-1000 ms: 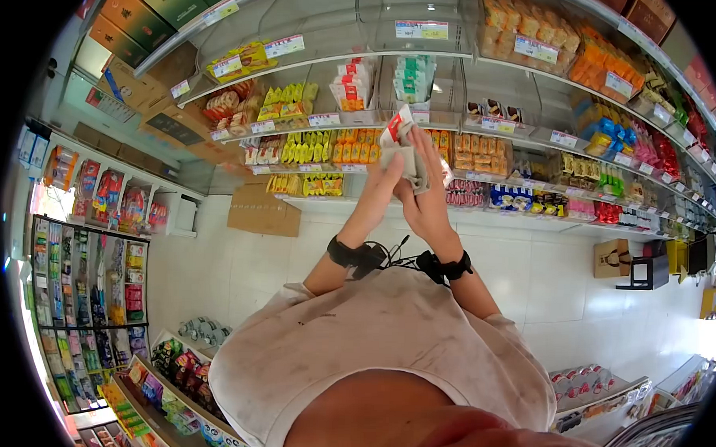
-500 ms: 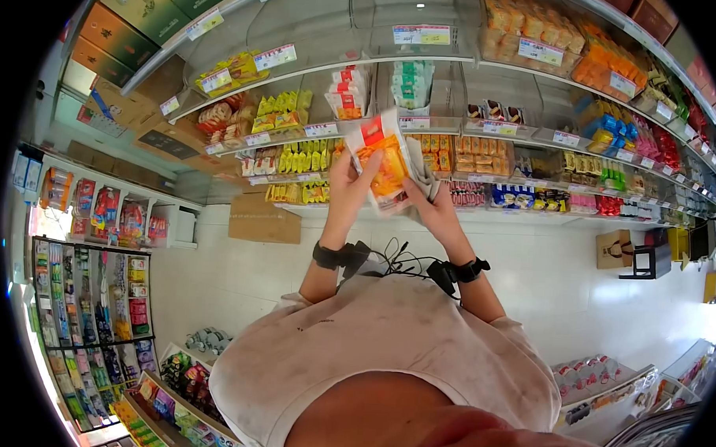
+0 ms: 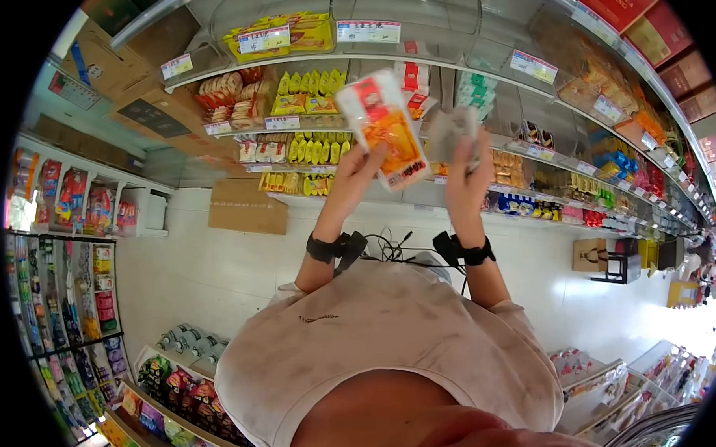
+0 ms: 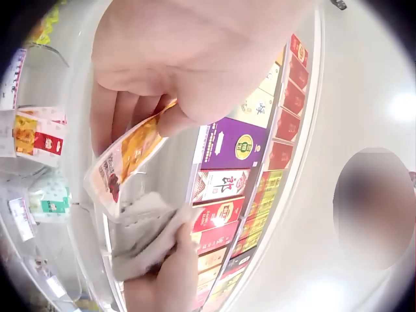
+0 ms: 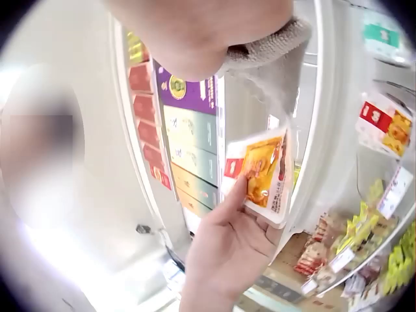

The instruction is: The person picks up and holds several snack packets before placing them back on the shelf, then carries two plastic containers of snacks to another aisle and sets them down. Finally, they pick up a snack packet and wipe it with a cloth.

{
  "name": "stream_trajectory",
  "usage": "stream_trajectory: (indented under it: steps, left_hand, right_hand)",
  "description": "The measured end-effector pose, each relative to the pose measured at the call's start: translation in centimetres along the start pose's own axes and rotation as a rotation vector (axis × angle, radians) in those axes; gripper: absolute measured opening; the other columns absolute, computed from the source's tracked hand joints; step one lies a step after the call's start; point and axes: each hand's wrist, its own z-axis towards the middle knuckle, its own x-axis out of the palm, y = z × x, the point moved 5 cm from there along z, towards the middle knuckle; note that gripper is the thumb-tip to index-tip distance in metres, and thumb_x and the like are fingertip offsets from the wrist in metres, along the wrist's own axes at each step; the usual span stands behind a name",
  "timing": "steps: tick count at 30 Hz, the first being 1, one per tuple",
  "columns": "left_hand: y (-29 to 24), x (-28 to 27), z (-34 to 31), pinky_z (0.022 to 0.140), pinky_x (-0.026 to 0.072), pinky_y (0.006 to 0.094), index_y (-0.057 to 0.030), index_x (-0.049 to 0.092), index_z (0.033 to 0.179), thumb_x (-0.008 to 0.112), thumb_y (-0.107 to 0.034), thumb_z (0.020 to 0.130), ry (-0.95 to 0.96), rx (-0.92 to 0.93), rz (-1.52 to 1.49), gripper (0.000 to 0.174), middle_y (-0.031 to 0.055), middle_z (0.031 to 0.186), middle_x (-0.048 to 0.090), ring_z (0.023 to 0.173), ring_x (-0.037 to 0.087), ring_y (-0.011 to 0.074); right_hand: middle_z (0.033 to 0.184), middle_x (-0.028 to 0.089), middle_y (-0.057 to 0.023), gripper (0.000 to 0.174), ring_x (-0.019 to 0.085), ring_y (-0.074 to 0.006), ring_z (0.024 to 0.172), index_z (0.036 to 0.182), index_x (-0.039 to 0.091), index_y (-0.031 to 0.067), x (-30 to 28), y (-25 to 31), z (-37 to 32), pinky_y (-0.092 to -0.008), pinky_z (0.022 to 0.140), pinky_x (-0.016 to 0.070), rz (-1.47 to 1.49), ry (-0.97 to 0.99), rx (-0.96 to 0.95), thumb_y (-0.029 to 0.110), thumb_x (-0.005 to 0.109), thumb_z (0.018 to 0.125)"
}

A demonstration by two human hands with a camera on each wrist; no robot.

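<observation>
A white, red and orange food packet [image 3: 383,130] is pinched by my left hand [image 3: 347,184], thumb on its printed face. Beside it, my right hand [image 3: 468,188] grips a grey cloth [image 3: 454,132], blurred in the head view. The left wrist view has the packet [image 4: 130,156] edge-on under my left hand [image 4: 195,58], with the cloth [image 4: 153,244] below it in my right hand [image 4: 169,279]. Seen from the right wrist, the packet's front [image 5: 260,172] faces the camera in my left hand [image 5: 227,260], apart from the cloth [image 5: 276,65] in my right hand [image 5: 201,32].
Shelves with clear bins and price labels [image 3: 368,31] stand ahead, holding yellow snack packs [image 3: 307,93], similar red-and-white packets [image 3: 411,77] and green-and-white packets [image 3: 476,94]. A cardboard box [image 3: 248,206] sits on the floor at the shelf's left; black cables [image 3: 389,247] hang between the wrists.
The hands were together around the packet and cloth; they have separated, the cloth hand moving right. The packet has turned to show its front. The head view has shifted left along the shelves.
</observation>
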Motion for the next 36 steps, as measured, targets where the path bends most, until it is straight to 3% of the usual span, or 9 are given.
stream_trajectory:
  steps: [5, 11, 12, 17, 21, 27, 33, 34, 36]
  left_hand:
    - [0.1, -0.9, -0.7, 0.085, 0.0545, 0.0300, 0.0022, 0.059, 0.120, 0.054, -0.027, 0.103, 0.028, -0.184, -0.288, 0.035, 0.0094, 0.109, 0.066, 0.095, 0.065, 0.0131]
    - [-1.4, -7.8, 1.3, 0.066, 0.0451, 0.0237, -0.0028, 0.063, 0.105, 0.058, -0.031, 0.101, -0.211, -0.042, -0.610, 0.029, 0.0024, 0.091, 0.065, 0.076, 0.058, 0.0070]
    - [-2.6, -7.5, 1.8, 0.050, 0.0361, 0.0191, -0.0067, 0.066, 0.092, 0.060, -0.036, 0.100, -0.254, -0.034, -0.595, 0.031, -0.0048, 0.074, 0.063, 0.059, 0.050, 0.0000]
    - [-5.3, -4.4, 3.2, 0.055, 0.0377, 0.0176, 0.0010, 0.067, 0.097, 0.061, -0.031, 0.100, -0.165, 0.072, -0.313, 0.032, -0.0018, 0.082, 0.062, 0.065, 0.050, 0.0004]
    - [-6.0, -2.9, 4.2, 0.070, 0.0470, 0.0173, 0.0070, 0.062, 0.117, 0.063, -0.012, 0.098, -0.056, 0.224, -0.055, 0.027, 0.0057, 0.108, 0.067, 0.090, 0.060, 0.0032]
    - [-8.1, 1.0, 5.3, 0.078, 0.0511, 0.0219, 0.0040, 0.059, 0.126, 0.065, -0.005, 0.095, -0.048, 0.351, -0.031, 0.033, 0.0060, 0.111, 0.068, 0.095, 0.064, 0.0089]
    - [-10.8, 2.5, 8.1, 0.078, 0.0508, 0.0226, 0.0049, 0.057, 0.129, 0.064, -0.004, 0.095, -0.019, 0.269, 0.085, 0.036, 0.0101, 0.109, 0.072, 0.091, 0.065, 0.0089]
    - [-10.9, 3.3, 8.2, 0.078, 0.0504, 0.0221, 0.0053, 0.056, 0.130, 0.064, -0.003, 0.095, 0.002, 0.249, 0.080, 0.037, 0.0108, 0.110, 0.072, 0.091, 0.065, 0.0088]
    - [-11.4, 5.5, 8.4, 0.074, 0.0493, 0.0209, 0.0052, 0.056, 0.131, 0.064, -0.006, 0.095, -0.006, 0.227, 0.073, 0.038, 0.0096, 0.105, 0.073, 0.086, 0.064, 0.0069]
  right_hand:
    - [0.138, 0.057, -0.0134, 0.044, 0.046, -0.0355, 0.133, 0.134, 0.057, 0.0062, 9.0, 3.6, -1.3, -0.0485, 0.112, 0.0341, -0.526, 0.422, -0.418, 0.006, 0.059, 0.091]
    - [0.140, 0.055, -0.0132, 0.043, 0.045, -0.0305, 0.136, 0.136, 0.055, 0.0051, 12.0, 2.7, -2.9, -0.0440, 0.114, 0.0329, -0.475, 0.729, -0.475, 0.016, 0.059, 0.095]
    - [0.137, 0.056, -0.0141, 0.041, 0.048, -0.0278, 0.131, 0.135, 0.055, 0.0039, 11.4, 2.2, -1.7, -0.0412, 0.110, 0.0355, -0.305, 0.630, -0.292, 0.018, 0.058, 0.097]
    - [0.112, 0.064, -0.0105, 0.035, 0.057, -0.0135, 0.099, 0.126, 0.057, -0.0013, 5.2, -4.8, -0.1, -0.0294, 0.086, 0.0463, 0.133, 0.153, 0.697, 0.023, 0.059, 0.101]
    - [0.087, 0.061, 0.0041, 0.024, 0.051, -0.0041, 0.076, 0.113, 0.063, -0.0013, 6.6, -1.3, 1.0, -0.0230, 0.067, 0.0448, 0.189, 0.403, 0.265, 0.016, 0.066, 0.096]
    - [0.086, 0.066, 0.0018, 0.021, 0.055, -0.0032, 0.078, 0.111, 0.064, -0.0018, 4.0, -1.6, 5.0, -0.0229, 0.068, 0.0461, 0.278, 0.291, 0.306, 0.013, 0.064, 0.096]
    - [0.121, 0.063, -0.0117, 0.037, 0.059, -0.0141, 0.109, 0.134, 0.048, -0.0029, -3.7, -0.9, 8.4, -0.0263, 0.089, 0.0463, 0.288, -0.182, -0.063, 0.008, 0.054, 0.100]
    - [0.137, 0.055, -0.0111, 0.040, 0.058, -0.0175, 0.115, 0.138, 0.049, -0.0001, -4.1, 0.3, 9.1, -0.0303, 0.097, 0.0466, -0.033, -0.192, -0.325, 0.021, 0.050, 0.104]
    - [0.143, 0.050, -0.0156, 0.050, 0.047, -0.0286, 0.131, 0.140, 0.046, 0.0004, -2.0, -1.6, 9.7, -0.0363, 0.105, 0.0417, 0.095, 0.096, -0.232, 0.002, 0.055, 0.090]
